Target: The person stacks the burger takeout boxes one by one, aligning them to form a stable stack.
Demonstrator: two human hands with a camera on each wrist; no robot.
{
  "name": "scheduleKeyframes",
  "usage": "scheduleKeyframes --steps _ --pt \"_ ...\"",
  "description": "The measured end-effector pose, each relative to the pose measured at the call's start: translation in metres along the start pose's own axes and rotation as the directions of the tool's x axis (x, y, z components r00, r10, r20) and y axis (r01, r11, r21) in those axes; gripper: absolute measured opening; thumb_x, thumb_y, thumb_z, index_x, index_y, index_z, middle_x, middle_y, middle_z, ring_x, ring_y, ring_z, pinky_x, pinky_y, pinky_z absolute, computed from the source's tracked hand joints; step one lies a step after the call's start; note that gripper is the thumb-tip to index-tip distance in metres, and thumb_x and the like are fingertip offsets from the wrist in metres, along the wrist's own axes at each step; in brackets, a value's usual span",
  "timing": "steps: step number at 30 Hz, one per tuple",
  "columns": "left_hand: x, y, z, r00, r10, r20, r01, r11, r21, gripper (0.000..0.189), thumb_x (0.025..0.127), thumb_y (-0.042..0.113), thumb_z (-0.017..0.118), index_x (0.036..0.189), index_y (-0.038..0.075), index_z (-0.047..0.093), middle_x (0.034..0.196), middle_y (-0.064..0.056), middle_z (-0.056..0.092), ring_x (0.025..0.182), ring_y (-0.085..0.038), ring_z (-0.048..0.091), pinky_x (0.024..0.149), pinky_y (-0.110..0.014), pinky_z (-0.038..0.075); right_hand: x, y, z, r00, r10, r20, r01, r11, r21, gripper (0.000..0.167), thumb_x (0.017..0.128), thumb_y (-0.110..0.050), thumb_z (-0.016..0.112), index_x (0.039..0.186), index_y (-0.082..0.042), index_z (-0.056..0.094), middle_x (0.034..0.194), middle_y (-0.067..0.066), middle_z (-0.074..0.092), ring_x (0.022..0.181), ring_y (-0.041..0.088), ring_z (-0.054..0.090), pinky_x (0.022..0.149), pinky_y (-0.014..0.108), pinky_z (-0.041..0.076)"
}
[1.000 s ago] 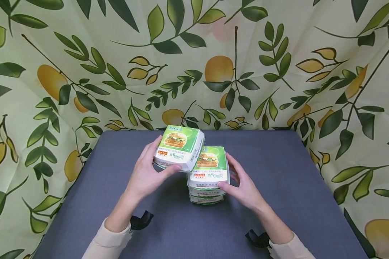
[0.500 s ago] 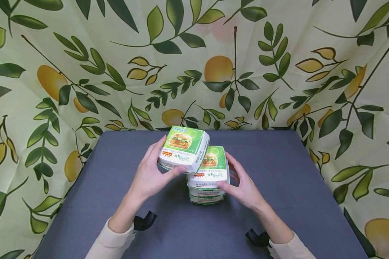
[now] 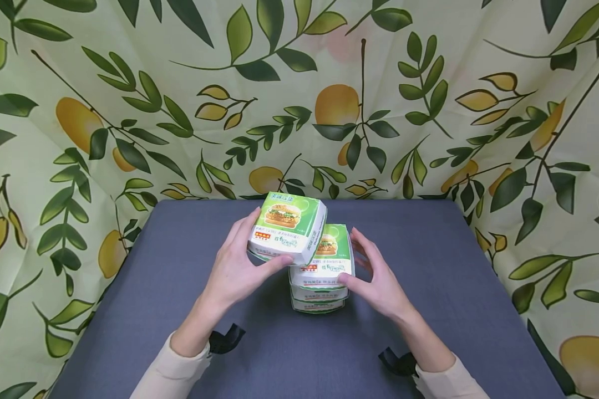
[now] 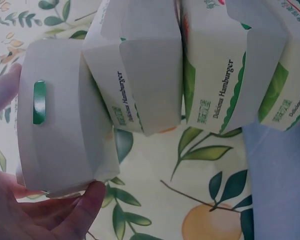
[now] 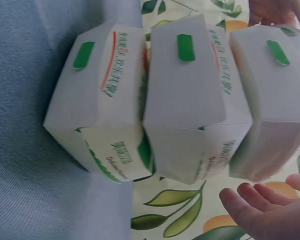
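My left hand [image 3: 234, 271] grips a green-and-white hamburger box [image 3: 289, 228], thumb along its front and fingers at its left side. The box is tilted and raised at the upper left of a stack of three matching boxes, overlapping the top one [image 3: 324, 274] in the head view. In the left wrist view the held box [image 4: 52, 120] leans apart from the stack at its lower end. Beside the stack, my right hand [image 3: 379, 285] has relaxed fingers near the top box's right side. The right wrist view shows a small gap between its fingers [image 5: 240, 202] and that box [image 5: 270, 100].
The stack stands on a table with a dark blue-grey cloth [image 3: 319, 360]. Behind and on both sides hangs a leaf-and-fruit patterned curtain [image 3: 299, 138]. Black curved pieces [image 3: 227, 339] sit at both wrists.
My left hand has carried its box to the right, farther over the stack. My right hand has loosened and shifted slightly right from the top stacked box.
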State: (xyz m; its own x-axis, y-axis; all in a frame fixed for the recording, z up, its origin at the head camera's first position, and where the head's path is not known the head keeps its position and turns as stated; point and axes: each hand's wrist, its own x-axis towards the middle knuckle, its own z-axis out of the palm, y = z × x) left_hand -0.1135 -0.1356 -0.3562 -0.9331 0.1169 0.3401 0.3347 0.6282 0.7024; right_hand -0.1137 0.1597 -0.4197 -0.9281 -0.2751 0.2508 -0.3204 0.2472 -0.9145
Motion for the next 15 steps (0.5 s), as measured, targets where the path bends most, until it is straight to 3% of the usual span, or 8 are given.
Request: scheduleKeyframes --steps 9,15 --pt "0.001 0.003 0.003 1.000 0.009 -0.030 -0.008 1.000 0.023 0.108 0.074 0.058 0.086 0.158 0.014 0.036 0.149 -0.006 0.046 0.124 -0.024 0.053 0.095 -0.051 0.047 0.001 -0.017 -0.003 0.987 -0.123 -0.104 0.124 0.992 0.001 0.085 0.086 -0.001 0.077 0.159 -0.011 0.034 0.154 0.006 0.040 0.143 0.025 0.038 0.114 0.029 0.036" --pt "-0.001 0.006 0.006 0.999 0.016 -0.041 -0.015 1.000 0.025 0.108 0.073 0.059 0.086 0.158 0.015 0.037 0.147 -0.005 0.047 0.121 -0.022 0.054 0.095 -0.049 0.048 0.001 -0.031 -0.001 0.976 -0.183 -0.118 0.188 0.982 0.033 0.083 0.084 0.003 0.076 0.157 -0.011 0.038 0.153 0.005 0.042 0.141 0.033 0.040 0.113 0.027 0.036"
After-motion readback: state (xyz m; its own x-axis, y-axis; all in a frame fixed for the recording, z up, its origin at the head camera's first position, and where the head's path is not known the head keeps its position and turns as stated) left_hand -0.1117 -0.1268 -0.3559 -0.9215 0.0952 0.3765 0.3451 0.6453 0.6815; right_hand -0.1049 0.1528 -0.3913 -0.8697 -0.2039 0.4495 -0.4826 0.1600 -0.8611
